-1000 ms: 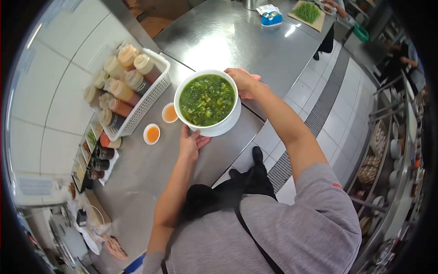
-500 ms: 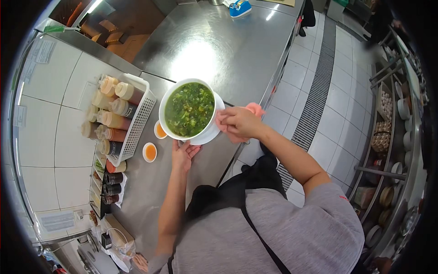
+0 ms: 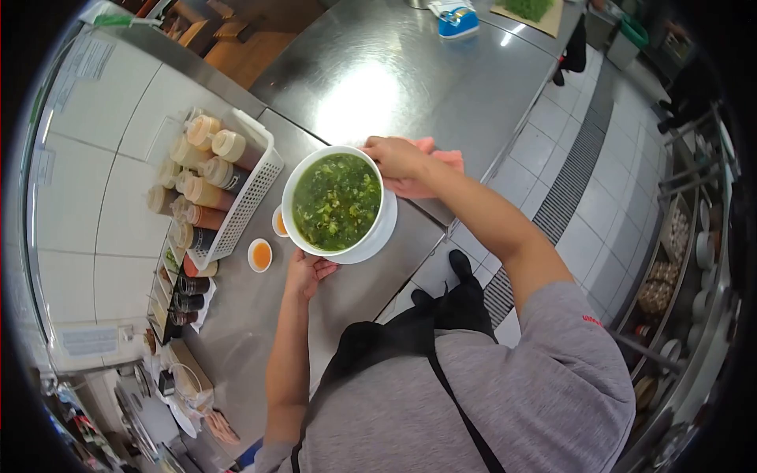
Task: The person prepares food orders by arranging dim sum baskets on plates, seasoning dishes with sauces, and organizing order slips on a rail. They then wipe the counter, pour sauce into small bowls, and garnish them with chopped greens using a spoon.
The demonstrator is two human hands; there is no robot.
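Observation:
A white bowl (image 3: 337, 204) full of green soup with chopped leaves stands on a white plate (image 3: 382, 237) over the steel counter. My left hand (image 3: 306, 273) grips the near edge of the bowl and plate, thumb against the bowl's side and fingers underneath. At the bowl's far right rim, my right hand (image 3: 397, 163) is closed on a pink cloth (image 3: 434, 175); its fingertips are partly hidden. Two small white cups of orange sauce sit left of the bowl: one sauce cup (image 3: 260, 255) in full view, the other (image 3: 279, 221) partly behind the bowl.
A white plastic basket (image 3: 251, 191) of squeeze bottles stands along the tiled wall, with dark jars (image 3: 188, 303) nearer me. A blue tape dispenser (image 3: 458, 22) sits at the counter's far end. Shelves with dishes (image 3: 678, 268) line the right side. Another person's dark-clad legs (image 3: 573, 55) show beyond.
My right hand with the pink cloth has moved from beside the plate up to the bowl's far right rim. My left hand stays at the near edge. The camera view has shifted.

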